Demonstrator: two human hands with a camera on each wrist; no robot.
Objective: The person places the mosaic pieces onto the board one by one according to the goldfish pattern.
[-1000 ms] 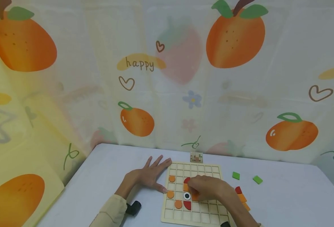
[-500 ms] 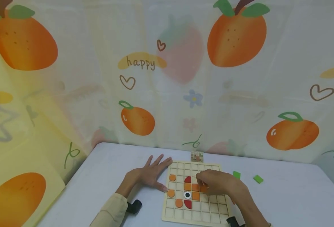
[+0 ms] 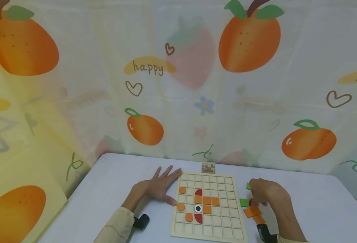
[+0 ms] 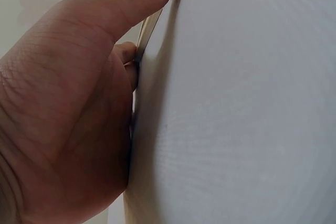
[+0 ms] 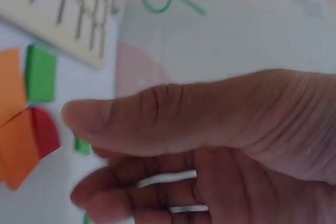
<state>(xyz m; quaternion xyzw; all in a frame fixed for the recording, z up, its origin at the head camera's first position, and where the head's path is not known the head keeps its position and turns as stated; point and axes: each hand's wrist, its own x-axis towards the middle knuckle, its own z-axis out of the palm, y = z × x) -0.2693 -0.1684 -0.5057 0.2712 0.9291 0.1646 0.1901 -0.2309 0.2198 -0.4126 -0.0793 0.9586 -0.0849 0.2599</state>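
A pale wooden grid board (image 3: 227,233) lies on the white table. Its cells hold several orange squares (image 3: 207,209), three orange discs (image 3: 181,207), two red quarter-round pieces (image 3: 198,218) and a white disc with a black centre (image 3: 198,208). My left hand (image 3: 159,186), fingers spread, touches the board's left edge with the thumb and a fingertip. Right of the board, my right hand (image 3: 265,191) hovers over loose pieces, nothing between its parted thumb and fingers. Near its fingertips are a red piece (image 5: 45,132), a green square (image 5: 41,73) and orange pieces (image 5: 18,148).
Behind the board stands a small patterned card (image 3: 208,167). Another green piece (image 3: 248,186) peeks out beside the right hand. A fruit-printed curtain (image 3: 178,101) hangs at the table's back edge.
My right hand has let go of an orange square, now lying in the row on the board, and moved right to the loose pieces. My left hand stays at the board's edge.
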